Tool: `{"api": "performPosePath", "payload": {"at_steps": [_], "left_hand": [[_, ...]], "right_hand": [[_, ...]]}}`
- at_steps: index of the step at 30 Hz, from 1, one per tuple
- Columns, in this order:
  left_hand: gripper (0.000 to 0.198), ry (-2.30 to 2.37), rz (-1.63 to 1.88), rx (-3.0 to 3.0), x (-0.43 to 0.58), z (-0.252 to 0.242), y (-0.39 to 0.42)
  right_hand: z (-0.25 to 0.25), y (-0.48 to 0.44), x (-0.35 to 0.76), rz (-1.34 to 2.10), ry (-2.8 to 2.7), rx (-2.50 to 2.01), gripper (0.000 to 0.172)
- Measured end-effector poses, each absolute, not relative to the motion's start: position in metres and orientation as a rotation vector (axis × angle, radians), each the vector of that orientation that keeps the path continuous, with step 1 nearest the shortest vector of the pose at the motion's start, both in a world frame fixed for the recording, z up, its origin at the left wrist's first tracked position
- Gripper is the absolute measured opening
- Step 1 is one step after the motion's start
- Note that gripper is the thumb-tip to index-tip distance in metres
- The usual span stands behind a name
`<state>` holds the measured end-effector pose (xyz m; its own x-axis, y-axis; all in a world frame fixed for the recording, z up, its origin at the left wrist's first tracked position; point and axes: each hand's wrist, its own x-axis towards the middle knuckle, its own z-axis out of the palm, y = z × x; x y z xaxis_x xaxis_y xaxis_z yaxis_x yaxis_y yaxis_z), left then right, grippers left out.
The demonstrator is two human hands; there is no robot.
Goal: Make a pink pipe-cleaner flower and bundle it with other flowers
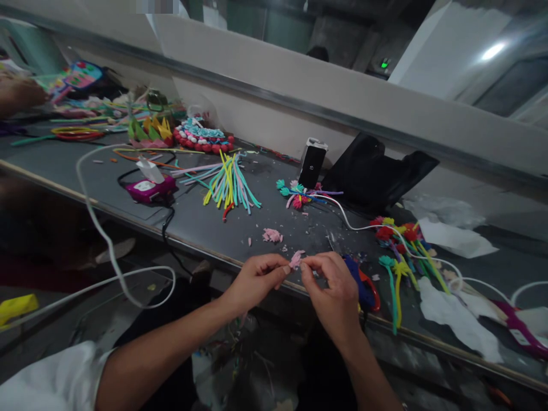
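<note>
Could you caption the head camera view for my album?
Left hand and right hand hold a small pink piece at a dark worktable, colourful stems beyond.

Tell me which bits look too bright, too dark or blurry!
Head view: a white light glares at upper right; head view: the floor below the table lies in dim shadow; head view: the pink fuzzy piece at the fingers looks soft, its fine detail smeared.
</note>
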<state>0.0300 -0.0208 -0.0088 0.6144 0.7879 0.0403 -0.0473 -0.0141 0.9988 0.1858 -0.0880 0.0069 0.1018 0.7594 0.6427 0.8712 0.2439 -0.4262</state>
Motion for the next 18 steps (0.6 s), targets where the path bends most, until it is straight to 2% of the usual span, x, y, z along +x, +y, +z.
{"api": "performPosePath", "payload": {"at_steps": [9, 15, 18], "left_hand": [[0.027, 0.634, 0.787, 1.377, 0.031, -0.01, -0.021], [0.029, 0.631, 0.739, 1.224, 0.03, -0.009, -0.022], [0.029, 0.594, 0.754, 1.127, 0.03, -0.006, -0.021]], "right_hand": [[0.012, -0.092, 0.186, -0.218, -1.648, -1.544, 0.007], [0.014, -0.099, 0.213, -0.469, -1.485, -1.732, 0.018], [0.008, -0.104, 0.235, -0.588, -1.439, -1.979, 0.031]]}}
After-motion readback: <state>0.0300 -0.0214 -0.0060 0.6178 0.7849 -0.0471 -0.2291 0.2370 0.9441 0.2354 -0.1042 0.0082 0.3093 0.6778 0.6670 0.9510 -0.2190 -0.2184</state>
